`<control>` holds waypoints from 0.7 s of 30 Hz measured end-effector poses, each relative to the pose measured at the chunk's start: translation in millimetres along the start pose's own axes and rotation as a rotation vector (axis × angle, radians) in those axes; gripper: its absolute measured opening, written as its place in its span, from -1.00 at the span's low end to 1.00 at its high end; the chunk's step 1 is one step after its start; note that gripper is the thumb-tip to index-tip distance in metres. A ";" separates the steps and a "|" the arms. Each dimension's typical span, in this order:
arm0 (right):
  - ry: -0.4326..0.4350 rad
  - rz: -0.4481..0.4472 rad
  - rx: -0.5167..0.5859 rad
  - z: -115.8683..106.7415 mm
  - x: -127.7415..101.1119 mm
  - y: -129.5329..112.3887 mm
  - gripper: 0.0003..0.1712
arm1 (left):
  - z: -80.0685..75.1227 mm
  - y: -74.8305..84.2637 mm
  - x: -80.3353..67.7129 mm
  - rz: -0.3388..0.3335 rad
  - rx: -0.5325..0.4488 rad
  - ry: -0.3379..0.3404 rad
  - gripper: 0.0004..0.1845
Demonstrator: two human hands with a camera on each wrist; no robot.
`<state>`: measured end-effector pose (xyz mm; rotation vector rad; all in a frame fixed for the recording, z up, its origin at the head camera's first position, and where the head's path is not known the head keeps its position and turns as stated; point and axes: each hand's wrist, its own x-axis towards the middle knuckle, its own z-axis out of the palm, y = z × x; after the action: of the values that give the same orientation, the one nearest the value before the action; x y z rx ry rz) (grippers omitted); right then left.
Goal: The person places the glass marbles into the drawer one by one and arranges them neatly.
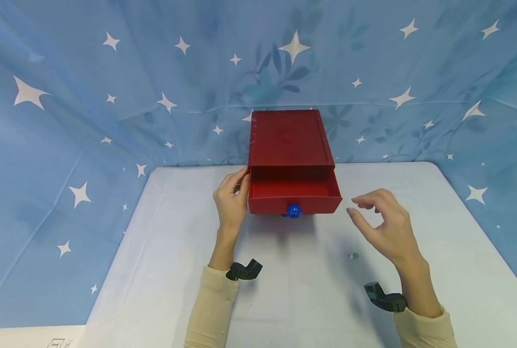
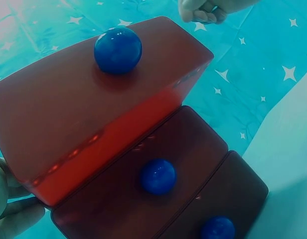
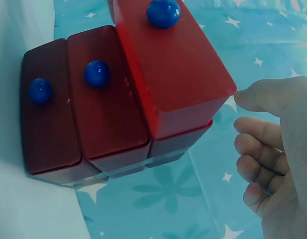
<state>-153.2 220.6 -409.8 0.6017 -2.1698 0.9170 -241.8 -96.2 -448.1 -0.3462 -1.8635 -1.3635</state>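
Observation:
A red chest of three drawers (image 1: 291, 137) stands on the table, its top drawer (image 1: 295, 205) pulled out and its interior bare where it shows. Each drawer front has a round blue knob; the top knob (image 2: 118, 51) is on the extended drawer, the middle knob (image 3: 96, 73) and bottom knob (image 3: 40, 90) on the closed ones. My left hand (image 1: 232, 198) touches the chest's left side by the drawer opening, fingers against the wall. To the right of the drawer, my right hand (image 1: 384, 224) hovers with thumb and fingers apart, holding nothing.
A white table (image 1: 176, 232) lies under the chest. Behind and at the sides hangs a blue cloth (image 1: 197, 96) with white stars. A small green-and-white object (image 1: 353, 256) lies on the table near the right hand. Both wrists wear black camera mounts (image 1: 384, 298).

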 end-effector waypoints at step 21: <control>-0.120 0.130 -0.146 -2.3 -33.3 16.6 -0.66 | 0.3 -1.4 0.1 -0.001 0.006 -0.001 -0.76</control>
<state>-141.1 237.8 -440.6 0.4601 -2.3828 0.7981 -242.8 -96.5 -449.0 -0.3432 -1.8688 -1.3590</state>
